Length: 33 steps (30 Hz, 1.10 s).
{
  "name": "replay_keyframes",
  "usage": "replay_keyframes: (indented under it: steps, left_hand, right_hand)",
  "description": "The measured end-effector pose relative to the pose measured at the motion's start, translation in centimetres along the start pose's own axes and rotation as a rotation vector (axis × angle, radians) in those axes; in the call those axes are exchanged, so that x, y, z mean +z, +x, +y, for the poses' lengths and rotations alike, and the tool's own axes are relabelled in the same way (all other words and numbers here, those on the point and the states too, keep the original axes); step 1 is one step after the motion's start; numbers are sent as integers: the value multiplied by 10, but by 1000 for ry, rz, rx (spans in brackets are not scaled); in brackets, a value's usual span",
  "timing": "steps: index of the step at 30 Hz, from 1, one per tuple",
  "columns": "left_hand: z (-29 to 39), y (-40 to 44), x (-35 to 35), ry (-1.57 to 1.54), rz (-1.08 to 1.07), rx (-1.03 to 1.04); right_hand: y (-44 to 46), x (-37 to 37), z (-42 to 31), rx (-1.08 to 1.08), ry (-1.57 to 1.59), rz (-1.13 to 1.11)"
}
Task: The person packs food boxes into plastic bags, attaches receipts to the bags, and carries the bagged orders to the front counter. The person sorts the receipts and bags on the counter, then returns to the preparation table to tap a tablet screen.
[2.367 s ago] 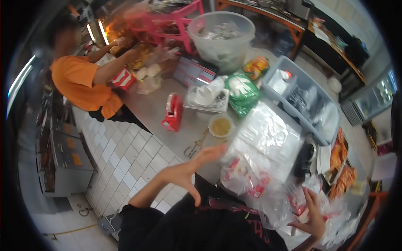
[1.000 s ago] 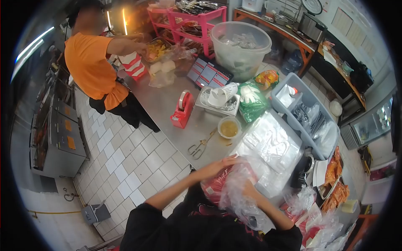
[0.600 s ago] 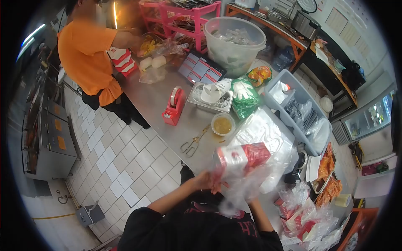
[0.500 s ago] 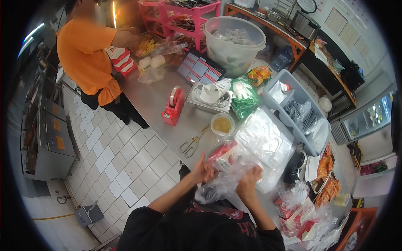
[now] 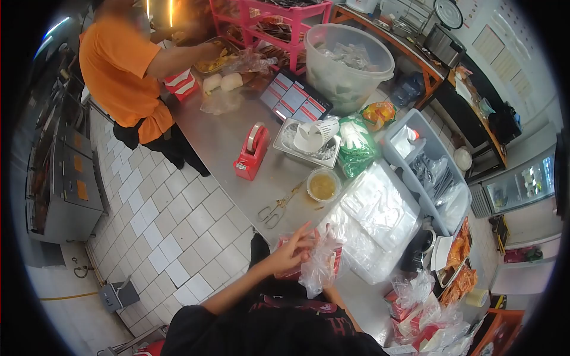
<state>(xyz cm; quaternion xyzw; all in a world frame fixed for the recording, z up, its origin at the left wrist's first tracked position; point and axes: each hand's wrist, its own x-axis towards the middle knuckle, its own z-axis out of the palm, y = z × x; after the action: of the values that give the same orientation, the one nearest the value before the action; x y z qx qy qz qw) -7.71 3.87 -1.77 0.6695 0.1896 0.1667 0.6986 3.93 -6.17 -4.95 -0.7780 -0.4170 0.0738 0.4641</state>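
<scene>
In the head view, held the red-and-white package [image 5: 337, 261] over the near edge of the surface [image 5: 219, 139], wrapped in a clear plastic bag [image 5: 321, 270], drawn lower and closer to the body than half a second earlier. Could not tell whether resting on the edge or fully lifted. Spread the fingers of the left hand [image 5: 291, 253] beside the bunched plastic, with any pinch by the thumb unclear. Lost the right hand, pinching plastic in plain sight half a second before, behind the bag; left only the right forearm [image 5: 342, 307] showing, so could not tell whether gripping or loose. Meant, by judgement, handling still partway, with the package not yet put down.

Showed no readable brand on the package, with the printed face seen earlier now mostly covered. Displayed red and white tiles on the tablet [image 5: 295, 98], with wording too small to make out. Bore rows of illegible print on the white cup [image 5: 314, 135]. Carried red lettering across the black shirt [image 5: 196, 326], with only an "H" reasonably clear. Stood near a co-worker in orange [image 5: 116, 71], a marked carton [image 5: 181, 85] too small to read. Left equally unreadable the sheets [image 5: 496, 50] on the far wall.
</scene>
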Motion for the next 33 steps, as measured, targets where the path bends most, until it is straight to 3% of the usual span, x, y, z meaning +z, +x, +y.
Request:
replay_keyframes:
  steps: [3,5,6,8,9,10,11,13,14,17,19,21,23,25,27,28,29,31,33]
  left_hand:
    - [4,-3,-16,-266,-126,-144]
    - [-6,-6,-13,-119,-110,-164]
    - [-6,-6,-11,29,-88,-186]
    - [10,-8,-3,30,-32,-285]
    - [17,-8,-2,34,17,-385]
    - [-23,-14,5,177,96,-152]
    - [-28,-16,8,180,98,-154]
    - [-30,-15,16,438,132,69]
    - [-22,-16,19,390,127,70]
    - [-17,-14,18,435,76,219]
    - [-17,-15,12,513,-4,178]
    - [-1,-15,12,590,87,287]
    - [17,-20,16,633,104,246]
    - [21,-22,17,685,119,215]
    - [17,-26,19,710,139,262]
    - [19,-27,20,712,128,265]
    - [23,-27,22,694,180,281]
    - [22,-25,25,673,224,297]
    - [13,-27,22,637,120,277]
  right_hand:
    - [13,-10,-14,-104,-102,-123]
    - [26,-22,-23,-254,-172,-329]
    - [37,-30,-24,-341,-204,-546]
    - [65,-44,-7,-401,-400,-1152]
    - [113,-59,-28,-161,-54,-1414]
    - [141,-61,-36,-167,-1,-1197]
    - [172,-55,-48,19,-31,-951]
    - [227,-15,-43,-183,62,-333]
    - [250,9,-24,-299,-20,-162]
    - [280,40,-11,-331,-207,-154]
    - [281,48,-16,-264,-468,-208]
    - [277,41,-21,-328,-372,-82]
    - [263,17,-33,-381,-282,48]
    - [232,-22,-51,-65,124,-39]
    - [183,-44,-38,67,253,-153]
    - [147,-45,-20,234,524,-245]
    - [116,-58,-23,360,570,-446]
    - [55,-66,-9,510,503,-623]
    - [21,-68,7,518,533,-644]
